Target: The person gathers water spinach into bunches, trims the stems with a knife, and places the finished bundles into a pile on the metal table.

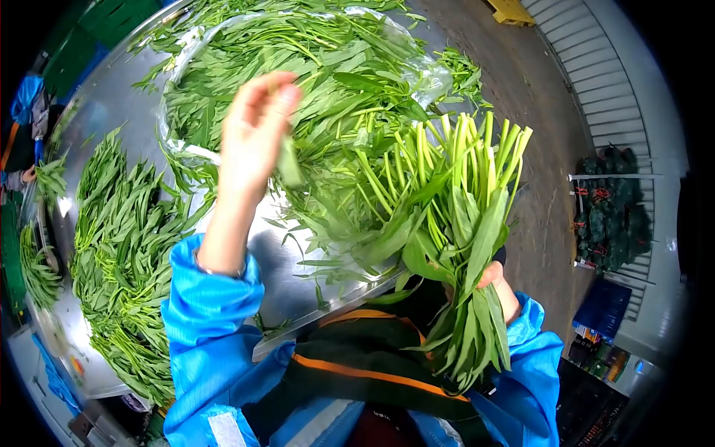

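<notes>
My right hand [491, 276] is closed round a bunch of water spinach [477, 216], partly hidden behind its leaves. The cut pale stems point up and away, and the long leaves hang down before my apron. My left hand [257, 130] is raised over the metal table [272, 242], its fingers loosely bent and nothing plainly held in them. A blurred leaf [289, 164] is beside its palm. Beyond the hand lies a large heap of water spinach [298, 89] on a clear plastic bag [428, 80]. Loose leaves are blurred between my hands.
Another long pile of water spinach [123, 253] lies on the table's left. At the far left a person's hand [30, 175] is near more greens. Dark green netting [614, 208] hangs on the right wall, above a blue crate [602, 307]. A yellow pallet [512, 11] is on the floor.
</notes>
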Motion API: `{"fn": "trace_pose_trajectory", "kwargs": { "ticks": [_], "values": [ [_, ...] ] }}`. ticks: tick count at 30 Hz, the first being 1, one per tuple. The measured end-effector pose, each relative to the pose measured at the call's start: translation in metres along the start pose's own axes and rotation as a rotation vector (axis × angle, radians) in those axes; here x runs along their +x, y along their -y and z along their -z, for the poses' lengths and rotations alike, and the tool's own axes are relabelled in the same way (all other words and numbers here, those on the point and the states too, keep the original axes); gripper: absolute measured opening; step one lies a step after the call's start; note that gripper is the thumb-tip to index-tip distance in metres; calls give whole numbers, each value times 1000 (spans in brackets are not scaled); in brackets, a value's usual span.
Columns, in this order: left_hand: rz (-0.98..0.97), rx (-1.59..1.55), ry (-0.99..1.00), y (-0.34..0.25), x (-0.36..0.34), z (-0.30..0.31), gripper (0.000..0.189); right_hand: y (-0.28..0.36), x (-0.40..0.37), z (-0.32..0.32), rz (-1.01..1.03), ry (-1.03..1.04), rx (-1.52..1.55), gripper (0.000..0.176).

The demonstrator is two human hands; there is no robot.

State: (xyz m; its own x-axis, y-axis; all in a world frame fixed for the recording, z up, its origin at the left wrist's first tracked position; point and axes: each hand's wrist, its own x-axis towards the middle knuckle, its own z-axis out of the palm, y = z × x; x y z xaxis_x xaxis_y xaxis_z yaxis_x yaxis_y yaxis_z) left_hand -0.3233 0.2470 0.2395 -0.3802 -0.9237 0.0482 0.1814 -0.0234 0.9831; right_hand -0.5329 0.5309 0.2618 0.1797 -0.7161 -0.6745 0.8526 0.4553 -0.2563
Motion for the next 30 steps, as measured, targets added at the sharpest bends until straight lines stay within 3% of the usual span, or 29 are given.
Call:
{"fn": "trace_pose_trajectory", "kwargs": {
  "ticks": [2,5,6,7,8,9,10,11,13,15,17,20,21,22,23,24,25,26,27,29,30],
  "values": [
    [-69,239,280,-29,-40,-33,46,-4,2,7,-1,52,1,52],
    [-284,373,397,-12,-58,-67,47,-9,6,12,0,140,5,53],
    [-215,294,434,5,-46,-62,34,-11,9,13,8,155,3,53],
    [-213,143,321,14,-25,-57,23,-11,8,15,14,180,13,54],
    [-6,42,186,18,-6,-43,19,-13,8,16,26,183,22,54],
    [180,-84,-15,12,9,-30,22,-14,7,18,36,192,30,54],
    [235,-184,-194,16,21,-13,31,-14,7,20,42,202,37,55],
    [-6,-47,-251,28,29,5,35,-14,7,22,42,215,52,55],
    [-70,208,-69,-17,-5,-11,45,-15,8,27,43,246,87,56],
    [-475,509,439,-17,-43,-24,59,-17,11,34,22,270,124,57],
    [-627,752,701,-18,-66,-43,54,-20,16,38,13,304,150,57],
    [-748,596,629,14,-55,-40,38,-20,23,39,12,363,184,59],
    [-365,170,598,30,-47,-34,20,-17,25,40,-17,433,161,63],
    [3,-72,387,25,-43,-24,20,-17,22,38,-25,378,171,61],
    [323,-632,187,21,-34,-25,20,-19,18,36,-34,324,182,58],
    [439,-823,231,21,-22,-5,21,-22,18,45,-30,395,172,57],
    [554,-747,-19,13,-20,-9,20,-27,20,58,-28,467,162,56],
    [659,-1164,-45,33,-7,5,18,-30,21,71,-25,540,151,55],
    [668,-1251,3,39,2,20,15,-29,18,62,-24,516,118,53],
    [514,-1325,-124,49,21,45,14,-26,17,60,-113,531,78,54],
    [431,-1075,-122,52,27,60,16,-25,19,63,-135,578,55,55]
  ]
}}
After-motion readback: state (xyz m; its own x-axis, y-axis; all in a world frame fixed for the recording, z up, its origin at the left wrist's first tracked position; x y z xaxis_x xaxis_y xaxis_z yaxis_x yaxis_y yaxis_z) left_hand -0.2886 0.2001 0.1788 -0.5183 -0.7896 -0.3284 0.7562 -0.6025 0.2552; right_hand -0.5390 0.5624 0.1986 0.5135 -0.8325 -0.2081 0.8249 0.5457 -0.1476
